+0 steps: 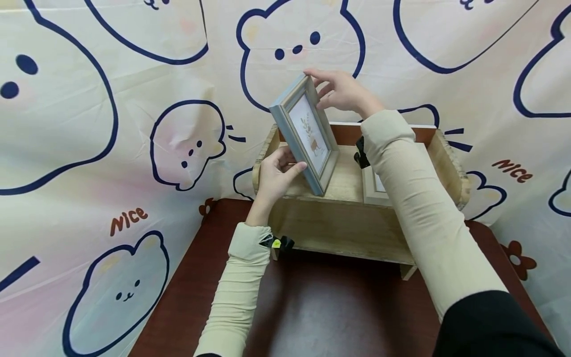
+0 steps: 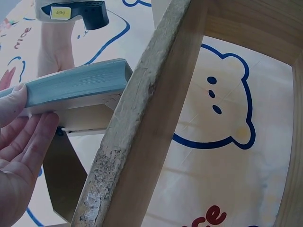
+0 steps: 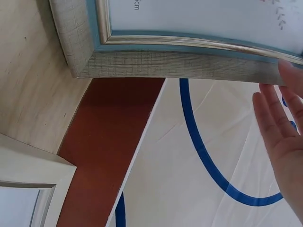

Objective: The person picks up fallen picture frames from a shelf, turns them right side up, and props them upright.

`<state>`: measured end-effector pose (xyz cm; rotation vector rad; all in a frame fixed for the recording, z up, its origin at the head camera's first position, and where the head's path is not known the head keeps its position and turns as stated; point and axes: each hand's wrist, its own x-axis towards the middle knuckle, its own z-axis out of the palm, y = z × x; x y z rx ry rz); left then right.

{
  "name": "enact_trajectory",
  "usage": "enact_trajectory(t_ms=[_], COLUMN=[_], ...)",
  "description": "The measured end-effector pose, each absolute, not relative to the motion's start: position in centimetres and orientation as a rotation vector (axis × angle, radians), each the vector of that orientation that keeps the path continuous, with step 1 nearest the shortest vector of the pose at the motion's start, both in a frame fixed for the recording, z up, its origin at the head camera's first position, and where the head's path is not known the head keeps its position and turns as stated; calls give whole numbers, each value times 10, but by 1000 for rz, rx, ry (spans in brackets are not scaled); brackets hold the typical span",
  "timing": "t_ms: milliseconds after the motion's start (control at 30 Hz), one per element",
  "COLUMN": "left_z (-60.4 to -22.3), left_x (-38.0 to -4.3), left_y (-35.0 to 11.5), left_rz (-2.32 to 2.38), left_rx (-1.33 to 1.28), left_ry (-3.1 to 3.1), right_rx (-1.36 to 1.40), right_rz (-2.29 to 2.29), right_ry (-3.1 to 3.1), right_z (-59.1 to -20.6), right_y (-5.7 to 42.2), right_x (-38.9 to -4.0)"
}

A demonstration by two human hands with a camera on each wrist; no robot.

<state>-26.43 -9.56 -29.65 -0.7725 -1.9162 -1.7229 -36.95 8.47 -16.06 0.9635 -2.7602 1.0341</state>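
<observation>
A blue-grey picture frame (image 1: 311, 131) with a plant print stands tilted over the left part of a wooden shelf's upper board (image 1: 345, 186). My left hand (image 1: 277, 173) grips its near left edge, thumb on one side and fingers on the other, as the left wrist view shows of the blue frame edge (image 2: 75, 85). At the upper far corner my right hand (image 1: 341, 91) pinches the frame between thumb and fingertips; in the right wrist view the thumb lies on the frame's border (image 3: 189, 66). A second, cream picture frame (image 1: 374, 191) lies on the shelf, partly hidden behind my right sleeve.
The shelf has raised wooden side panels (image 1: 450, 168) with rough edges and a lower board (image 1: 339, 233). It stands on a dark red-brown table (image 1: 330, 307). A cloth backdrop with cartoon bears (image 1: 192, 144) hangs close behind and at both sides.
</observation>
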Motion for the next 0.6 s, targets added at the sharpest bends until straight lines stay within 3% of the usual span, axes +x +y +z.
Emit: enact_trajectory(t_ms=[600], left_z=[-296], left_x=[-266], left_y=[-98], left_rz=[-1756], left_rx=[-757], left_ry=[-1946], right_rx=[949], right_rz=[938], right_ry=[-2668], right_z=[-168], right_y=[78], right_x=[-376])
